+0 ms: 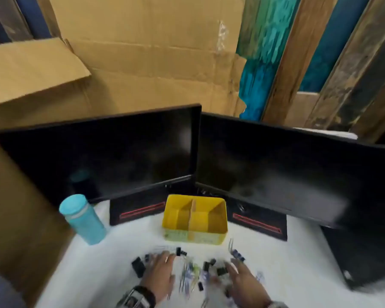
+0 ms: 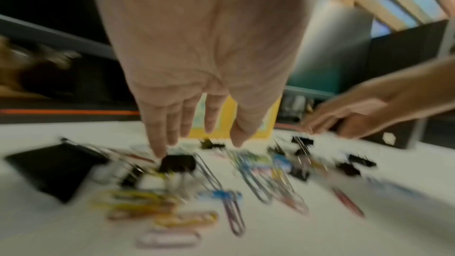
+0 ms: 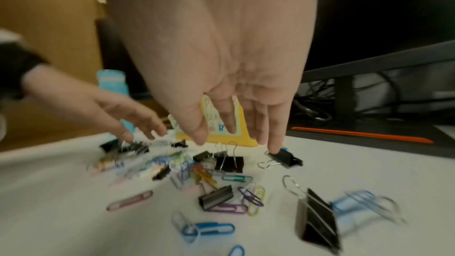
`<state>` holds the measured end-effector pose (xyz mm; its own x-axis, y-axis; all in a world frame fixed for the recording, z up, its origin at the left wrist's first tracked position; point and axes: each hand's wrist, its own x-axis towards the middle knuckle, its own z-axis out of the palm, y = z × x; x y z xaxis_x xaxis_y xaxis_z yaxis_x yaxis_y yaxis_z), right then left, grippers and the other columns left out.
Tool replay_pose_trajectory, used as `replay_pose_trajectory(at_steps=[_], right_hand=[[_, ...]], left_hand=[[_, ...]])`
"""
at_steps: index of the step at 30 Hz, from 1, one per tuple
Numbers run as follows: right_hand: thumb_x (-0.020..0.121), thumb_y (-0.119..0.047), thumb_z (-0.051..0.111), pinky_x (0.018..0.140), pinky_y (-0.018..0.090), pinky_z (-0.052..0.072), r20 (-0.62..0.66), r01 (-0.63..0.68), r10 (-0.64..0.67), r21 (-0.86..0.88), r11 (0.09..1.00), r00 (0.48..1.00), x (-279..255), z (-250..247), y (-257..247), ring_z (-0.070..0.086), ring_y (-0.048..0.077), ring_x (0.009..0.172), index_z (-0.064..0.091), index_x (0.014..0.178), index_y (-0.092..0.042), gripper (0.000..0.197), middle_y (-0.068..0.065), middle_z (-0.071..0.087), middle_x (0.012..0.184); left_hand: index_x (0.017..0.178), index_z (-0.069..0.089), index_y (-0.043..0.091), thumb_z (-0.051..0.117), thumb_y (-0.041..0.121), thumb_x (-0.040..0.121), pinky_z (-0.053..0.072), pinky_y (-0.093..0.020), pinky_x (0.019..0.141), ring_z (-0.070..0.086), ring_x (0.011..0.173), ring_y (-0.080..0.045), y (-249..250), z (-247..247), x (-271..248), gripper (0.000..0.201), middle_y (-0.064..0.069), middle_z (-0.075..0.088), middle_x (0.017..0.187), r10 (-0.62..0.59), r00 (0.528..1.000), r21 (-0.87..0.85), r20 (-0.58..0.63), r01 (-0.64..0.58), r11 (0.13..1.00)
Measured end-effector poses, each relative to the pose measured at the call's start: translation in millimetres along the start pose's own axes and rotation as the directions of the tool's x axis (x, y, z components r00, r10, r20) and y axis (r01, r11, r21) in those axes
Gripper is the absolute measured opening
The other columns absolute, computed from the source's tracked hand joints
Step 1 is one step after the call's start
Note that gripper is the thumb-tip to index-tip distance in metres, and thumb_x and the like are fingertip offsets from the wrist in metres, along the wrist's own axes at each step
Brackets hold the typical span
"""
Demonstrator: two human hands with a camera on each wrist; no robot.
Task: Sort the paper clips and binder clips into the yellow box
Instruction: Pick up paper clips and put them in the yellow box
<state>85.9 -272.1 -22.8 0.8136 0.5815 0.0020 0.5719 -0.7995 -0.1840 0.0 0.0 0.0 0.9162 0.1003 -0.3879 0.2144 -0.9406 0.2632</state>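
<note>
The yellow box [image 1: 195, 220] with two compartments stands in the middle of the white table, in front of the monitors, and looks empty. Before it lies a scatter of coloured paper clips [image 3: 209, 228] and black binder clips [image 3: 229, 164]. My left hand [image 1: 159, 271] hovers flat over the left part of the scatter, fingers straight, one fingertip near a black binder clip [image 2: 177, 163]. My right hand [image 1: 242, 278] hovers over the right part, fingers straight, its outer finger touching a small binder clip [image 3: 285, 157]. Neither hand holds anything.
Two dark monitors [image 1: 111, 152] stand behind the box on black bases with red stripes. A teal bottle [image 1: 82, 218] stands at the left. A black case [image 1: 360, 258] lies at the right. Cardboard [image 1: 142, 52] forms the backdrop. A flat black object [image 2: 54, 168] lies left of the clips.
</note>
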Motion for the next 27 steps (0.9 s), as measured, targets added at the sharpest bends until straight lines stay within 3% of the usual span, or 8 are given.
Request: replay_pose_trajectory(at_steps=[3, 5, 10, 14, 18, 20, 22, 27], right_hand=[[0.087, -0.02, 0.045, 0.098, 0.041, 0.043, 0.34, 0.104, -0.129, 0.092, 0.99, 0.931, 21.9, 14.5, -36.9, 0.031, 0.032, 0.133, 0.027, 0.144, -0.013, 0.059, 0.015, 0.024, 0.15], [0.087, -0.009, 0.044, 0.101, 0.043, 0.041, 0.345, 0.138, -0.157, 0.08, 0.987, 0.925, 27.0, 26.9, -47.2, 0.023, 0.032, 0.137, 0.021, 0.146, -0.012, 0.063, 0.012, 0.019, 0.153], [0.072, -0.004, 0.069, 0.074, 0.04, 0.056, 0.217, 0.153, -0.171, 0.098, 0.983, 0.961, 29.9, 28.9, -48.5, 0.057, 0.033, 0.111, 0.048, 0.133, -0.012, 0.065, 0.013, 0.048, 0.138], [0.059, -0.02, 0.087, 0.079, 0.048, 0.055, 0.146, 0.1, -0.1, 0.004, 0.995, 0.984, 27.5, 17.3, -39.7, 0.06, 0.035, 0.105, 0.058, 0.121, -0.012, 0.069, 0.017, 0.058, 0.124], [0.061, -0.025, 0.084, 0.062, 0.04, 0.052, 0.031, 0.093, -0.093, -0.009, 0.996, 0.995, 20.6, 6.7, -50.4, 0.056, 0.027, 0.086, 0.07, 0.094, -0.016, 0.037, 0.008, 0.063, 0.096], [0.062, -0.032, 0.083, 0.059, 0.036, 0.052, 0.072, 0.071, -0.072, 0.02, 0.997, 0.995, 16.1, 10.8, -55.9, 0.054, 0.025, 0.085, 0.068, 0.1, -0.019, 0.043, 0.005, 0.06, 0.094], [0.063, -0.031, 0.083, 0.058, 0.037, 0.053, 0.092, 0.04, -0.043, 0.041, 0.998, 0.995, 15.8, 17.6, -55.8, 0.055, 0.024, 0.086, 0.068, 0.103, -0.021, 0.044, 0.004, 0.059, 0.093], [0.064, -0.025, 0.085, 0.047, 0.033, 0.049, 0.05, 0.08, -0.09, 0.16, 0.984, 0.995, 20.2, 23.0, -55.1, 0.058, 0.023, 0.066, 0.075, 0.074, -0.023, 0.014, -0.002, 0.061, 0.071]], left_hand=[[0.142, 0.021, 0.015, 0.046, 0.015, 0.088, 0.018, -0.044, 0.112, 0.014, 0.138, -0.03, 19.0, 3.2, 4.5, 0.059, -0.012, 0.014, 0.152, -0.007, 0.999, 0.115, 0.047, 0.002, 0.993], [0.14, 0.023, 0.016, 0.045, 0.002, 0.085, 0.023, -0.047, 0.11, 0.014, 0.137, -0.033, 28.3, 11.0, 4.7, 0.061, -0.016, 0.014, 0.15, 0.002, 1.0, 0.156, 0.025, -0.006, 0.988], [0.131, 0.042, 0.011, 0.043, -0.016, 0.077, 0.039, -0.041, 0.102, 0.034, 0.131, -0.029, 13.3, 14.6, 5.9, 0.06, -0.014, 0.035, 0.144, 0.105, 0.988, 0.168, -0.114, -0.085, 0.982], [0.12, 0.057, 0.013, 0.062, -0.015, 0.066, 0.043, -0.043, 0.096, 0.046, 0.121, -0.029, -5.3, 17.5, 8.7, 0.061, -0.012, 0.053, 0.128, 0.091, 0.976, 0.134, -0.2, -0.065, 0.989], [0.109, 0.064, 0.019, 0.074, 0.027, 0.071, 0.045, -0.044, 0.083, 0.051, 0.103, -0.023, 4.2, 15.3, 4.4, 0.04, -0.002, 0.062, 0.109, 0.177, 0.947, 0.123, -0.269, -0.148, 0.981], [0.12, 0.057, 0.02, 0.062, 0.046, 0.077, 0.041, -0.038, 0.083, 0.044, 0.101, -0.019, 10.1, 19.8, 2.8, 0.05, 0.0, 0.055, 0.107, 0.214, 0.957, 0.053, -0.195, -0.207, 0.977], [0.119, 0.058, 0.02, 0.063, 0.044, 0.079, 0.041, -0.034, 0.081, 0.041, 0.097, -0.017, 13.4, 23.6, 3.0, 0.047, 0.0, 0.054, 0.101, 0.202, 0.962, 0.013, -0.185, -0.203, 0.979], [0.075, 0.071, 0.012, 0.073, 0.023, 0.076, 0.051, -0.037, 0.06, 0.05, 0.075, -0.018, 13.3, 32.6, 3.9, 0.012, 0.0, 0.06, 0.07, 0.212, 0.931, -0.036, -0.296, -0.233, 0.972]])
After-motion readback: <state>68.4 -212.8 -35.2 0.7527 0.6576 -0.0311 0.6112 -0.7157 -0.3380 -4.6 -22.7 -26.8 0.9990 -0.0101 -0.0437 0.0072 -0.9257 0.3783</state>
